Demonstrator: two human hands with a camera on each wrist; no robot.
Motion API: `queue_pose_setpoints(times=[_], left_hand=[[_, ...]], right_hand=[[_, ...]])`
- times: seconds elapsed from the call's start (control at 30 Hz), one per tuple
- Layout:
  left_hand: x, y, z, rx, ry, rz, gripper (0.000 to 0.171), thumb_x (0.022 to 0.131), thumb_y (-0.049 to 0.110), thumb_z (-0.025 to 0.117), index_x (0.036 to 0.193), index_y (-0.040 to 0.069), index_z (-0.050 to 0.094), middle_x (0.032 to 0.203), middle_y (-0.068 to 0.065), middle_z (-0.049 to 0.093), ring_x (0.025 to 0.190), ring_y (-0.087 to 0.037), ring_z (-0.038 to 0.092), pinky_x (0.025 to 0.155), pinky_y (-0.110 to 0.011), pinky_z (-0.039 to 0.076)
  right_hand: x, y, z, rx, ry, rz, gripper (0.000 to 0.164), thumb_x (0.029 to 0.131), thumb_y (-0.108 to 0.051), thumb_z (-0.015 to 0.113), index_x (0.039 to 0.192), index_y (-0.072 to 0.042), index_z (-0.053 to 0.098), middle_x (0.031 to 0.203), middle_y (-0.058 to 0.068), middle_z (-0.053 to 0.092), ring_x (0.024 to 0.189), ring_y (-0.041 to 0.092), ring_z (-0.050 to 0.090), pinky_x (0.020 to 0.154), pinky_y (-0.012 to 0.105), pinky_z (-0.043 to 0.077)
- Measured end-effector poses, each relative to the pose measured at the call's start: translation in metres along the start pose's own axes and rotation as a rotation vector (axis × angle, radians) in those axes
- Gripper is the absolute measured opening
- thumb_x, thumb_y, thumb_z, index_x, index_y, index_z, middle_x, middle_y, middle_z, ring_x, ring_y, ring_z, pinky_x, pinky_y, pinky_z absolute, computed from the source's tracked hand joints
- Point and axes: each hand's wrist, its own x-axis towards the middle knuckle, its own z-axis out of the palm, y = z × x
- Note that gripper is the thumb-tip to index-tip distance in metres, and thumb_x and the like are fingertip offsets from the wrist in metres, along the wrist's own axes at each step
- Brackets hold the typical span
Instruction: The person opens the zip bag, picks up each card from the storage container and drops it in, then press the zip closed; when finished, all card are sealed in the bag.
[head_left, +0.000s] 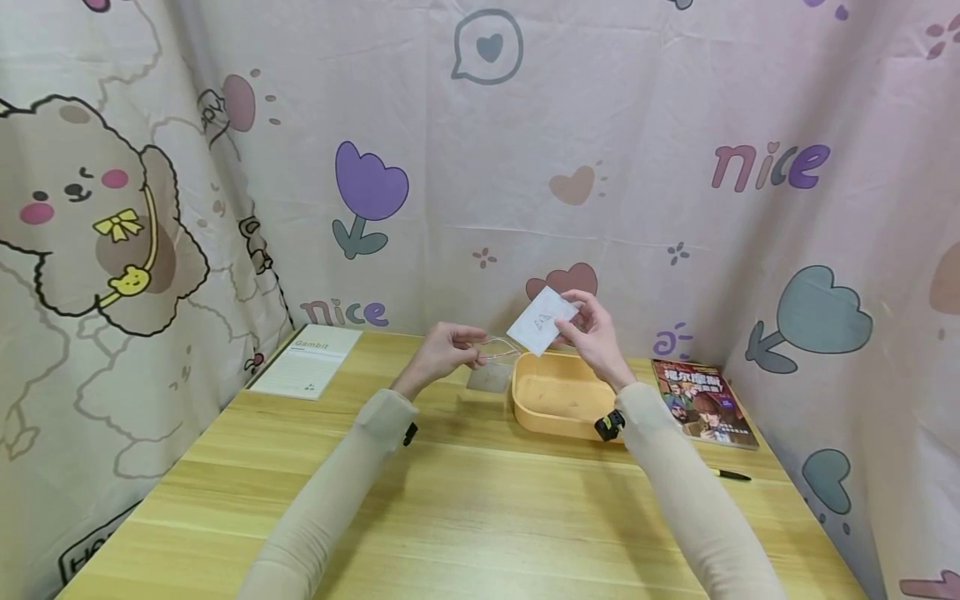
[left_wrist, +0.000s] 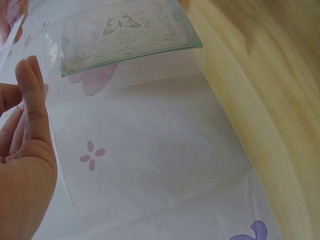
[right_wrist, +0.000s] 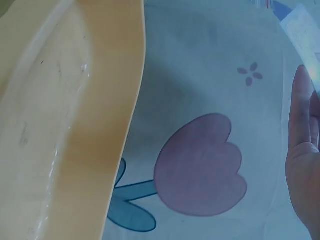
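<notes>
My left hand (head_left: 446, 350) pinches the top edge of a clear plastic bag (head_left: 501, 350) left of the yellow basin. Inside the bag lies a pale card with a butterfly print (left_wrist: 130, 32), plain in the left wrist view. My right hand (head_left: 596, 337) holds a white card (head_left: 542, 322) by its right side, between thumb and fingers. The card is tilted above the basin's back left, close to the bag's mouth. At the edge of the right wrist view, part of the white card (right_wrist: 302, 42) shows above the fingers.
The yellow plastic basin (head_left: 531, 419) stands on the wooden table (head_left: 450, 508) below my right hand. A white notepad (head_left: 309, 362) lies at the back left. A comic-style magazine (head_left: 705, 404) and a black-tipped pen (head_left: 733, 476) lie on the right. A printed curtain hangs behind.
</notes>
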Motion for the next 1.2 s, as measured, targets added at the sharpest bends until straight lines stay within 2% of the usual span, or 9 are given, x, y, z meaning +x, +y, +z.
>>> queue_pose_setpoints(times=[0.2,0.43,0.6,0.83,0.93,1.03,1.2], left_hand=[[0.001,0.001,-0.001,0.008,-0.005,-0.016,0.037,0.087,-0.012,0.057,0.123,-0.013,0.06,0.124,-0.027,0.063,0.079,-0.027,0.074,0.074,-0.04,0.063],[0.011,-0.019,0.0,-0.004,-0.002,-0.024,0.038,0.086,-0.011,0.058,0.124,-0.008,0.062,0.126,-0.022,0.064,0.078,-0.026,0.074,0.075,-0.045,0.063],[0.012,-0.023,0.001,-0.03,-0.001,-0.016,0.038,0.086,-0.009,0.061,0.123,-0.007,0.063,0.125,-0.023,0.065,0.076,-0.023,0.074,0.077,-0.05,0.061],[0.012,-0.023,0.001,-0.033,0.002,-0.016,0.038,0.085,-0.009,0.063,0.122,-0.009,0.062,0.115,-0.024,0.069,0.073,-0.019,0.074,0.077,-0.051,0.061],[0.012,-0.022,0.001,-0.022,0.007,-0.017,0.04,0.085,-0.009,0.062,0.125,-0.009,0.061,0.104,-0.024,0.072,0.072,-0.02,0.074,0.073,-0.045,0.063],[0.012,-0.021,0.001,-0.01,0.011,-0.015,0.042,0.084,-0.008,0.063,0.125,-0.01,0.06,0.098,-0.023,0.073,0.071,-0.021,0.073,0.068,-0.036,0.064],[0.012,-0.021,0.001,0.009,0.015,-0.017,0.04,0.083,-0.005,0.067,0.123,-0.007,0.063,0.105,-0.021,0.073,0.072,-0.019,0.073,0.069,-0.038,0.064]], right_hand=[[0.005,-0.004,0.016,0.014,-0.013,-0.036,0.042,0.089,0.013,0.058,0.127,0.003,0.042,0.1,0.007,0.057,0.081,0.014,0.062,0.062,0.025,0.061],[0.01,-0.008,0.032,-0.026,-0.029,-0.086,0.041,0.088,0.016,0.057,0.125,0.007,0.04,0.099,0.008,0.056,0.082,0.016,0.063,0.062,0.025,0.061],[0.012,-0.006,0.04,-0.061,-0.046,-0.08,0.038,0.09,0.016,0.056,0.124,0.007,0.04,0.101,0.013,0.054,0.091,0.023,0.06,0.064,0.023,0.061],[0.002,-0.028,0.049,-0.147,-0.087,-0.089,0.034,0.09,0.016,0.054,0.122,0.009,0.041,0.104,0.025,0.052,0.097,0.036,0.058,0.066,0.022,0.06],[0.0,-0.03,0.049,-0.193,-0.106,-0.098,0.034,0.09,0.015,0.055,0.121,0.01,0.043,0.105,0.027,0.053,0.096,0.039,0.059,0.067,0.022,0.06],[0.0,-0.031,0.049,-0.26,-0.133,-0.119,0.033,0.09,0.014,0.056,0.121,0.01,0.045,0.104,0.027,0.054,0.093,0.039,0.06,0.066,0.021,0.06],[0.005,-0.011,0.047,-0.37,-0.174,-0.15,0.032,0.09,0.012,0.058,0.121,0.007,0.05,0.104,0.026,0.059,0.09,0.039,0.064,0.065,0.026,0.059]])
